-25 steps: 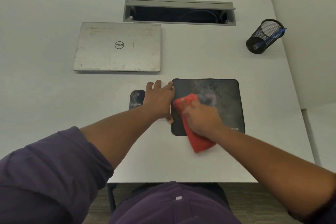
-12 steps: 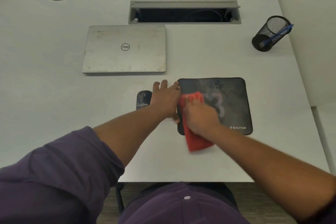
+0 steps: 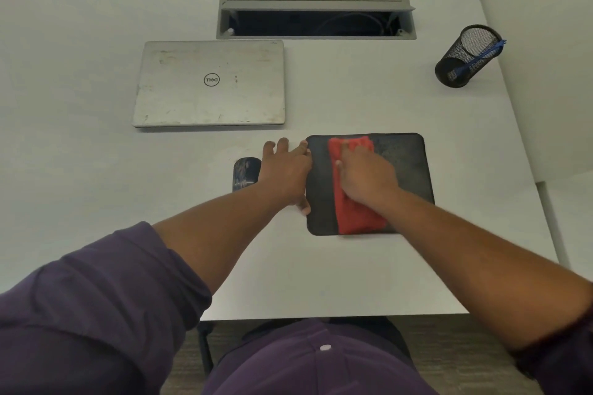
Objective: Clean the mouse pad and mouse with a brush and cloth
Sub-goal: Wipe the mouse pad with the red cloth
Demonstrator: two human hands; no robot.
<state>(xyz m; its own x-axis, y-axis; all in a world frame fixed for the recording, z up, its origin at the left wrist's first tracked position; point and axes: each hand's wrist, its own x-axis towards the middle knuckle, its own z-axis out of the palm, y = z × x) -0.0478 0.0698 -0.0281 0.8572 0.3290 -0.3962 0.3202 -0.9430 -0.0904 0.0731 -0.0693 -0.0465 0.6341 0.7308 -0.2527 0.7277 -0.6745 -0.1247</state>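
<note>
The right hand (image 3: 365, 173) presses a red folded cloth (image 3: 356, 212) flat on the black rectangular fabric mouse pad (image 3: 404, 170), fingers straight, the cloth's long axis running near to far. The left hand (image 3: 284, 173), fingers spread, braces the pad's left edge; the dark oval mouse (image 3: 245, 170) lies just left of it, so the left hand is nearer.

Matt surfaces, mostly

Soft red cloth (image 3: 356, 208) on dark matt pad (image 3: 407, 167); scuffed silvery metal laptop (image 3: 208, 83) (smudged); black wire-mesh cup (image 3: 462, 58); smooth white desk (image 3: 96, 154).
</note>
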